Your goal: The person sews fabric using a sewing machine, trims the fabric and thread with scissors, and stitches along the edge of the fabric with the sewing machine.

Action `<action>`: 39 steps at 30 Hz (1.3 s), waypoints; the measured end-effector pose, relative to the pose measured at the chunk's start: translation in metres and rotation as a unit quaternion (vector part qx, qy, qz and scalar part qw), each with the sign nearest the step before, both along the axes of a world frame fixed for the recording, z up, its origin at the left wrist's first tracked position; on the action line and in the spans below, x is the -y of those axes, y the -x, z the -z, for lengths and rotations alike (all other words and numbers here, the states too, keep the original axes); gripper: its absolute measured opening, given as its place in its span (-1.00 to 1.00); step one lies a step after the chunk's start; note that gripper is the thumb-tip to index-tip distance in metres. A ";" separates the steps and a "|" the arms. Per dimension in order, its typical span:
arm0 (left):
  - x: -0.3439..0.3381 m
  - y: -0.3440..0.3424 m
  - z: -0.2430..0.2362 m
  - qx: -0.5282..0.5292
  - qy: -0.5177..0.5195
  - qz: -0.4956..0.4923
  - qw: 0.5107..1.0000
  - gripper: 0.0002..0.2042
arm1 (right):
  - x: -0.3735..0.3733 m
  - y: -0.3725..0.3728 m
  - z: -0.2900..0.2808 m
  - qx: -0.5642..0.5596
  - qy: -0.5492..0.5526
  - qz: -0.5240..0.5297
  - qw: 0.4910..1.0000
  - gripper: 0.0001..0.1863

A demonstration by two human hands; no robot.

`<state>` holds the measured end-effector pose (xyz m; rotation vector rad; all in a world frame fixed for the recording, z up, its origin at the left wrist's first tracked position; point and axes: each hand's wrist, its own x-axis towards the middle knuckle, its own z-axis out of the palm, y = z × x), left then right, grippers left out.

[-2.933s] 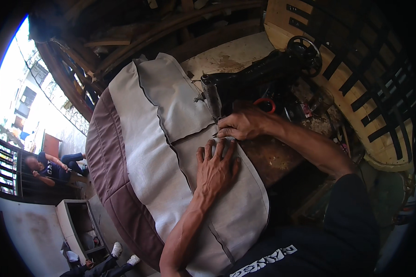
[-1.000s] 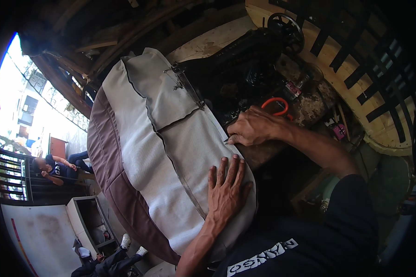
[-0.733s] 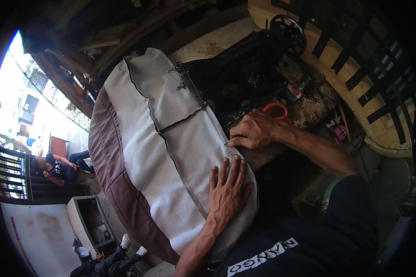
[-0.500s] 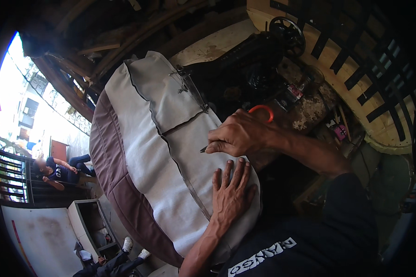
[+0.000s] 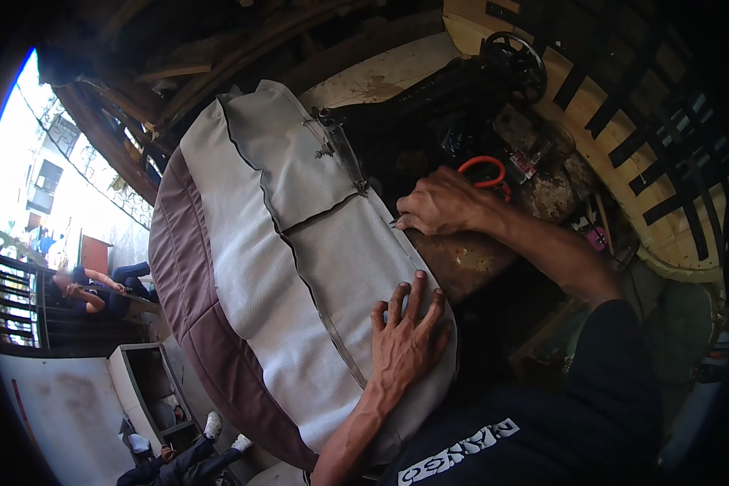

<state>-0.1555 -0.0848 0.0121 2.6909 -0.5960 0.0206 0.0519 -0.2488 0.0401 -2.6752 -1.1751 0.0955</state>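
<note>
A large sewn cover lies before me, its pale grey backing [image 5: 243,275] facing up with dark raised seams, and its mauve-brown side [image 5: 188,267] bulging along the left. My left hand [image 5: 403,336] presses flat on the pale cloth near its right edge, fingers spread. At that right edge, farther away, my right hand [image 5: 439,204] is closed in a pinch. A small dark pointed tool [image 5: 394,225] pokes out of its fingertips at the cloth; most of it is hidden. Just beyond that hand are scissors with orange-red handles [image 5: 486,172]. The cover's far part lies against a black sewing machine [image 5: 413,134].
The machine stands on a worn wooden table [image 5: 462,263] and has a handwheel [image 5: 513,69]. A curved wooden frame with black webbing [image 5: 616,121] leans at the right. One person [image 5: 105,296] sits at the left; another person's legs [image 5: 194,458] show below, beside an open cabinet [image 5: 150,389].
My right hand has moved away and to the right, from the middle of the cloth to its edge. My left hand stays spread in nearly the same place. The seated person's arms have shifted.
</note>
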 end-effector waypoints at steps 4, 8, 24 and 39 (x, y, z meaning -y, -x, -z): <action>0.001 0.000 -0.001 -0.005 0.006 -0.003 1.000 -0.39 | 0.001 -0.003 -0.002 -0.005 0.007 -0.013 1.000 -0.62; 0.001 -0.001 -0.002 -0.004 0.003 0.001 1.000 -0.39 | 0.001 -0.005 0.000 -0.002 0.011 -0.024 1.000 -0.63; 0.000 0.000 -0.001 -0.006 -0.010 0.013 1.000 -0.38 | -0.003 -0.010 -0.010 -0.103 -0.020 -0.018 0.994 -0.63; 0.000 0.001 0.003 0.014 -0.016 0.010 1.000 -0.37 | -0.004 0.006 0.008 0.118 -0.080 0.043 0.989 -0.57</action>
